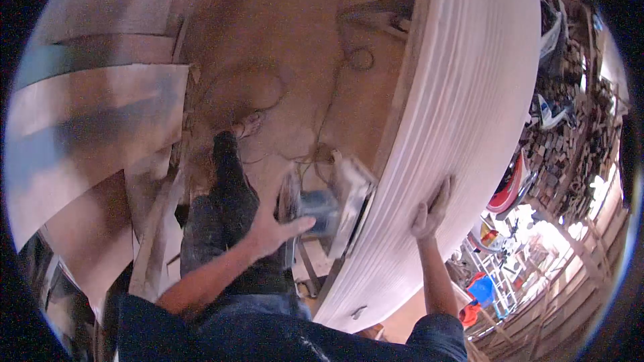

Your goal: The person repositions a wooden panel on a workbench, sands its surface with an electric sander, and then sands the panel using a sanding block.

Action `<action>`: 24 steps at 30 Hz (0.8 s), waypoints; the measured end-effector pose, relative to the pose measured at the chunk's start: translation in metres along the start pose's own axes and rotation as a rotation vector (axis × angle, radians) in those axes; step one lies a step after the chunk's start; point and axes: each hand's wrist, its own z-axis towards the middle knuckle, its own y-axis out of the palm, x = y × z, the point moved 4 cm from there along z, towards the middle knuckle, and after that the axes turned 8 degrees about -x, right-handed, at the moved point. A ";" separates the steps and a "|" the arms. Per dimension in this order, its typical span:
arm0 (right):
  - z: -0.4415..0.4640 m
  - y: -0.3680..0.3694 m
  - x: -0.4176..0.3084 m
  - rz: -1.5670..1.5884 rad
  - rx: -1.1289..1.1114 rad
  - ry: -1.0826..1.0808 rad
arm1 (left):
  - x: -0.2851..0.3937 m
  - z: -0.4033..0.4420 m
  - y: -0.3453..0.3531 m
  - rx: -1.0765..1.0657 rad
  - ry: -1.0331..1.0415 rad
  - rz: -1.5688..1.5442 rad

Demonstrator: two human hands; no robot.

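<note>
A large pale panel with a ribbed surface leans upright on my right, running from the top of the view toward my body. My right hand rests flat against this surface, fingers stretched and thumb apart. Low on the panel is a small dark mark or slot. My left hand is beside a blurred, shiny-edged frame with a bluish part inside. Its thumb points right, across the frame's near side. The other fingers are smeared and partly hidden, so I cannot see whether they grip the edge.
Wooden boards stand at the left. Loose cable lies on the brown floor. Beyond the panel are stacked wood pieces, a red and white object and blue cloth-like material.
</note>
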 end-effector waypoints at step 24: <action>0.002 0.005 -0.003 0.043 0.018 -0.045 | 0.183 0.145 -0.018 -1.429 0.414 -0.615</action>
